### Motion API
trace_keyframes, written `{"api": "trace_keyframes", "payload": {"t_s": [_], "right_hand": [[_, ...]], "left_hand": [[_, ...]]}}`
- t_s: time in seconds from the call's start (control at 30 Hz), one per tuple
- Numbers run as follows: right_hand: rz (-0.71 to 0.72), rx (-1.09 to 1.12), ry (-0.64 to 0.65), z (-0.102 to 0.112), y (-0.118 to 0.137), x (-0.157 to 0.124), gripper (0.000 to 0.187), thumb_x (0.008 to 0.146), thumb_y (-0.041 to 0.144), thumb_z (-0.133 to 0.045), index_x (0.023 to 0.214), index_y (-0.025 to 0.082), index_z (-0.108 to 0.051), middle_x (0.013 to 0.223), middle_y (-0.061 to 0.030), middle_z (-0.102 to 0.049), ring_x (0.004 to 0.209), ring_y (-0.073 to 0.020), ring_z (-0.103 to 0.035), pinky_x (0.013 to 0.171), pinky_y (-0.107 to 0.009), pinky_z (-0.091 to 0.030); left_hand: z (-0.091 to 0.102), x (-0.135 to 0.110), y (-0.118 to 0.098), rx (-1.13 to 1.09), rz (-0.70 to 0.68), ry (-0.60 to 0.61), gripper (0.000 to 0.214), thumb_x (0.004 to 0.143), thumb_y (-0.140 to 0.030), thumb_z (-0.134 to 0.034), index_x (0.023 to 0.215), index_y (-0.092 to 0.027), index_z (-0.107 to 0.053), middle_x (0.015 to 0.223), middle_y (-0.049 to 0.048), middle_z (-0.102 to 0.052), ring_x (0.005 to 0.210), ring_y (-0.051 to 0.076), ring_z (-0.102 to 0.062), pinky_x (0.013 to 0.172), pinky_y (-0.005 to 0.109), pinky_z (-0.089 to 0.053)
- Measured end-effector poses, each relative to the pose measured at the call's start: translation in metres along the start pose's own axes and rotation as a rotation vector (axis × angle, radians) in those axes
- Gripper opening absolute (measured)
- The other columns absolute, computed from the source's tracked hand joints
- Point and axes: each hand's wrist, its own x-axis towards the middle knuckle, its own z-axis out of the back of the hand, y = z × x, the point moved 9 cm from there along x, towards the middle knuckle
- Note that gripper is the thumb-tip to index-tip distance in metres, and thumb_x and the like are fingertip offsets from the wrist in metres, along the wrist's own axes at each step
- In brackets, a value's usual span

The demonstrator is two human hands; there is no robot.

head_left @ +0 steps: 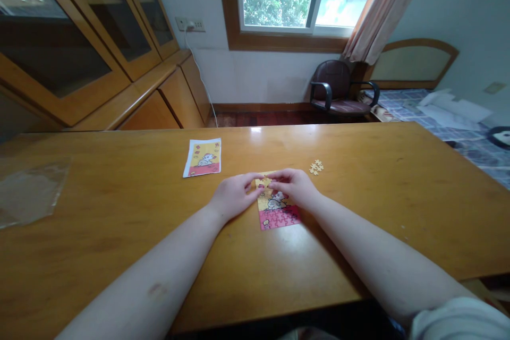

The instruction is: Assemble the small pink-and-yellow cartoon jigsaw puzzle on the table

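A jigsaw puzzle [281, 219], yellow above and pink below with a white cartoon animal, lies on the wooden table in front of me. My left hand [236, 196] grips its upper left edge, thumb and forefinger bent around the corner. From the other side my right hand [295, 187] reaches over the upper part, its fingertips drawn together at the top edge on what looks like a small puzzle piece, mostly hidden. The fingers also cover the puzzle's upper right. Just beyond the right hand lie several loose puzzle pieces [316, 167], pale side up.
A printed picture [205, 157] of the same design lies left of the puzzle, farther back. Clear plastic wrapping [30, 191] rests at the table's left. Past the far table edge stand a cabinet [159, 101], an office chair [338, 87] and a bed [418, 111].
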Motion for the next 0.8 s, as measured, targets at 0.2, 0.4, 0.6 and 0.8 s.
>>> {"api": "trace_keyframes", "payload": {"t_s": [0.2, 0.4, 0.6, 0.8], "right_hand": [[0.099, -0.129, -0.027, -0.001, 0.003, 0.001, 0.036, 0.063, 0.037, -0.079, 0.092, 0.016, -0.073, 0.078, -0.0052, -0.071, 0.063, -0.0136, -0.061, 0.062, -0.027, -0.049], [0.147, -0.248, -0.038, 0.001, 0.013, -0.002, 0.032, 0.067, 0.037, -0.076, 0.091, 0.017, -0.074, 0.074, -0.0033, -0.069, 0.058, -0.0108, -0.053, 0.057, -0.025, -0.045], [0.145, -0.317, -0.044, 0.003, 0.011, -0.003, 0.026, 0.074, 0.033, -0.069, 0.095, 0.017, -0.074, 0.068, -0.0024, -0.068, 0.059, -0.0125, -0.057, 0.058, -0.025, -0.046], [0.192, -0.403, -0.076, 0.005, 0.021, -0.004, 0.02, 0.072, 0.03, -0.071, 0.088, 0.019, -0.074, 0.072, -0.0025, -0.069, 0.061, -0.0125, -0.057, 0.06, -0.025, -0.047]], "left_hand": [[0.0, 0.0, -0.002, -0.009, -0.017, -0.006, 0.036, 0.083, -0.048, -0.055, 0.106, -0.024, -0.069, 0.06, -0.0039, -0.052, 0.057, 0.012, -0.051, 0.056, 0.023, -0.035], [0.0, 0.0, -0.001, -0.015, -0.014, -0.005, 0.033, 0.084, -0.043, -0.054, 0.107, -0.024, -0.069, 0.059, -0.0039, -0.052, 0.057, 0.012, -0.05, 0.055, 0.023, -0.034], [0.0, 0.001, 0.001, -0.025, -0.001, 0.005, 0.034, 0.085, -0.041, -0.051, 0.111, -0.025, -0.067, 0.06, -0.0033, -0.054, 0.057, 0.013, -0.051, 0.056, 0.024, -0.034], [-0.003, 0.001, 0.001, -0.032, -0.016, 0.021, 0.036, 0.087, -0.04, -0.05, 0.116, -0.025, -0.066, 0.064, -0.0018, -0.057, 0.06, 0.013, -0.053, 0.059, 0.024, -0.037]]}}
